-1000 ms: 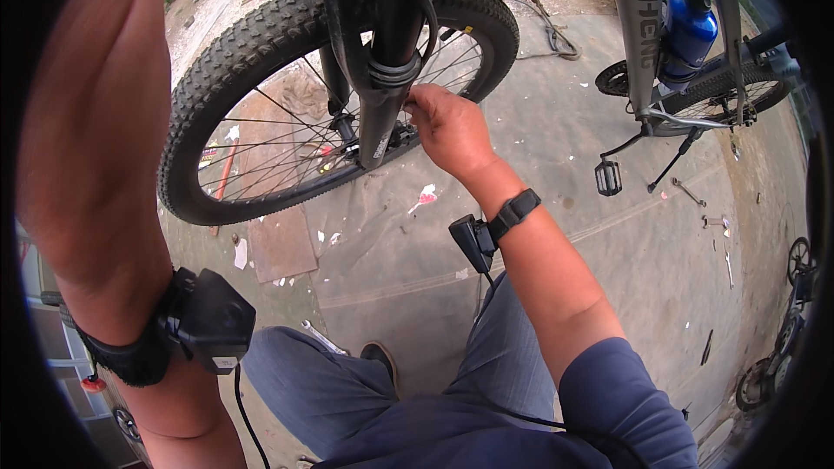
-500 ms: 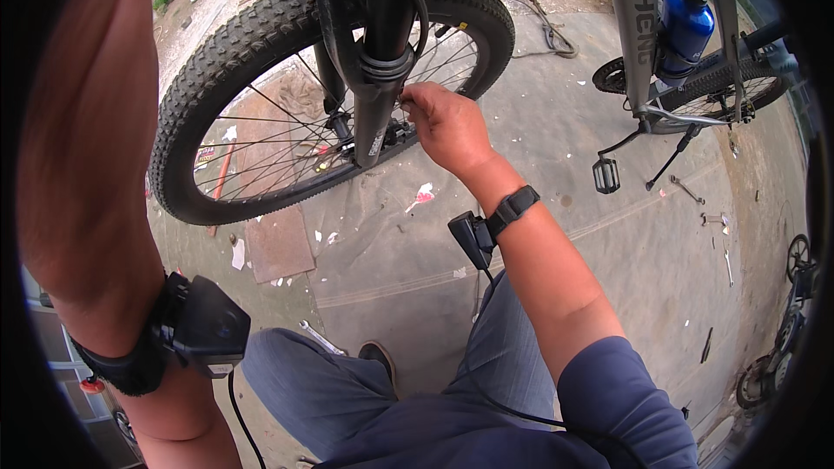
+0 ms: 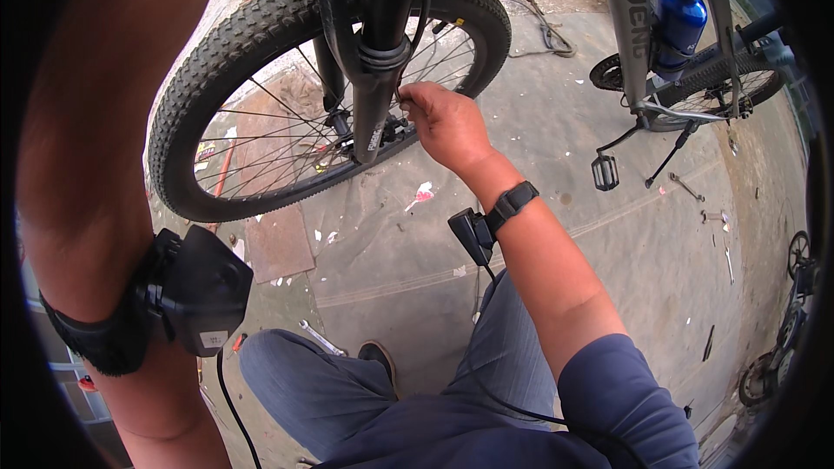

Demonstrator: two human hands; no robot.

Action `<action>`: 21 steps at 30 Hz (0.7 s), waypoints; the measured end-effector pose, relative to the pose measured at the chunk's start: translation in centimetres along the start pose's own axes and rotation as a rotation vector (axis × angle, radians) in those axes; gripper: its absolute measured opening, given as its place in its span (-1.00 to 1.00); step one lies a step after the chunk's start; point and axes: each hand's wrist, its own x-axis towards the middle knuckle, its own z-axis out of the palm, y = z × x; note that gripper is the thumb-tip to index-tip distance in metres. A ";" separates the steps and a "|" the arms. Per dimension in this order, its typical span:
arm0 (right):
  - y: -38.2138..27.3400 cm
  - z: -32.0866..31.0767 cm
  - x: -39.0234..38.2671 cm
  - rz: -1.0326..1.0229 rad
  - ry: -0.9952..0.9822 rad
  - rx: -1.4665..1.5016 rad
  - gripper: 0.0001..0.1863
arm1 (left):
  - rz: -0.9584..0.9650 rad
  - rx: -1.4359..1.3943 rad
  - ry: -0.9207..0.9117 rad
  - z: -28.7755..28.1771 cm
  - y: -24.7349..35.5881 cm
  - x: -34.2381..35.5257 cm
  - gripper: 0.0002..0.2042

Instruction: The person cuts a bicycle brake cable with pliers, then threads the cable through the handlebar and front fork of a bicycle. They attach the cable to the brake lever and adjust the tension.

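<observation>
My right hand (image 3: 447, 126) is at the right side of the grey lower leg (image 3: 375, 104) of a bicycle's front fork, thumb and fingers closed beside a thin black cable (image 3: 424, 13); what they hold is too small to make out. Behind the fork stands a knobby front tyre (image 3: 178, 104) with a spoked wheel and a disc brake area (image 3: 395, 130) at its hub. My left arm is raised along the left side, wearing a black strapped device (image 3: 198, 291), and its hand is out of sight beyond the top edge.
A second bicycle (image 3: 634, 69) with a blue bottle (image 3: 680, 22) stands at upper right. Wrenches (image 3: 326, 339), paper scraps, a rusty plate (image 3: 278, 252) and a coiled cord (image 3: 560, 48) lie on the grey ground (image 3: 591, 295). Small wheeled items (image 3: 773, 356) sit at lower right.
My left forearm and its strapped device have shifted upward and slightly left, the upper arm tilting. My right hand stays at the fork with little movement; the view has shifted slightly.
</observation>
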 end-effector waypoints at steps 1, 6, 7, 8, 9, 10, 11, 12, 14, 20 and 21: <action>0.9 -0.9 -0.3 0.014 0.010 -0.032 -0.83 | 0.017 -0.031 0.004 0.7 -0.7 0.4 -0.73; -0.2 0.2 0.0 0.007 -0.029 -0.038 -0.76 | -0.006 0.033 -0.010 -0.9 0.5 0.2 -0.73; -0.3 0.4 0.1 0.005 -0.026 -0.022 -0.76 | -0.010 0.039 -0.012 -1.1 0.7 0.1 -0.73; -0.3 0.4 0.1 0.010 -0.030 -0.032 -0.76 | -0.008 0.042 -0.013 -1.1 0.6 0.0 -0.73; -0.2 0.4 0.2 0.015 -0.034 -0.042 -0.76 | -0.005 0.034 -0.009 -0.9 0.6 -0.3 -0.73; -0.2 0.3 0.2 0.021 -0.037 -0.053 -0.76 | -0.004 0.036 -0.012 -0.8 0.4 0.0 -0.73; -0.2 0.3 0.2 0.022 -0.035 -0.050 -0.76 | -0.003 0.034 -0.009 -0.7 0.4 -0.3 -0.73; -0.1 0.2 0.2 0.024 -0.032 -0.048 -0.77 | -0.001 0.036 -0.008 -0.6 0.4 -0.3 -0.73; -0.1 0.2 0.1 0.027 -0.032 -0.037 -0.76 | -0.001 0.039 -0.014 -0.8 0.4 -0.2 -0.74; 0.0 0.6 0.0 0.030 -0.002 0.028 -0.82 | -0.003 0.045 -0.014 -1.0 0.4 -0.4 -0.74; 0.1 0.3 -0.1 0.035 0.000 0.019 -0.82 | -0.001 0.036 -0.014 -0.7 0.2 -0.3 -0.74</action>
